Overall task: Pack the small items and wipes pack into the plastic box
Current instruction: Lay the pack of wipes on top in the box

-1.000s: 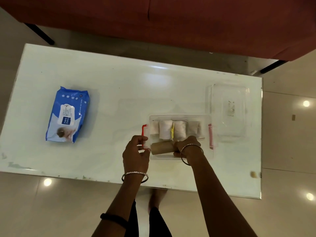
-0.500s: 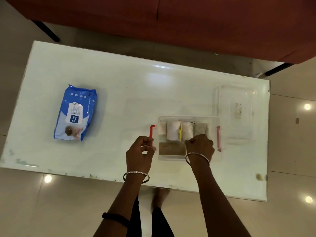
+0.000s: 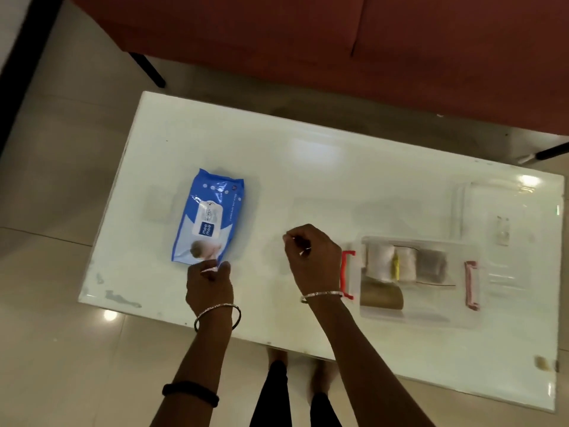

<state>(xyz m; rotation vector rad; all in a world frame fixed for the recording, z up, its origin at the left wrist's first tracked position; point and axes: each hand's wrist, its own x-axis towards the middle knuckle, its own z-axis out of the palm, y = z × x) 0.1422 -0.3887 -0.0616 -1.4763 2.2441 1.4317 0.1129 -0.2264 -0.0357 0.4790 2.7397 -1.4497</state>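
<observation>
The blue wipes pack [image 3: 209,217] lies flat on the left part of the white table [image 3: 323,167]. My left hand [image 3: 209,288] is at its near edge, fingertips pinched on the pack's near right corner. The clear plastic box [image 3: 431,318] with red side handles stands at the right. It holds white rolls [image 3: 380,260], a yellow item [image 3: 395,266], a grey roll [image 3: 431,263] and a brown cardboard tube [image 3: 381,295]. My right hand [image 3: 311,260] hovers just left of the box, fingers curled with nothing in them.
The box's clear lid [image 3: 508,211] lies on the table beyond the box at the far right. A red sofa [image 3: 308,41] stands past the table's far edge. Tiled floor surrounds the table, and my feet [image 3: 295,374] are below its near edge.
Both hands left the box and swung left. My left hand reached the wipes pack's near edge; my right hand let go of the cardboard tube, which stays in the box. The view shifted left.
</observation>
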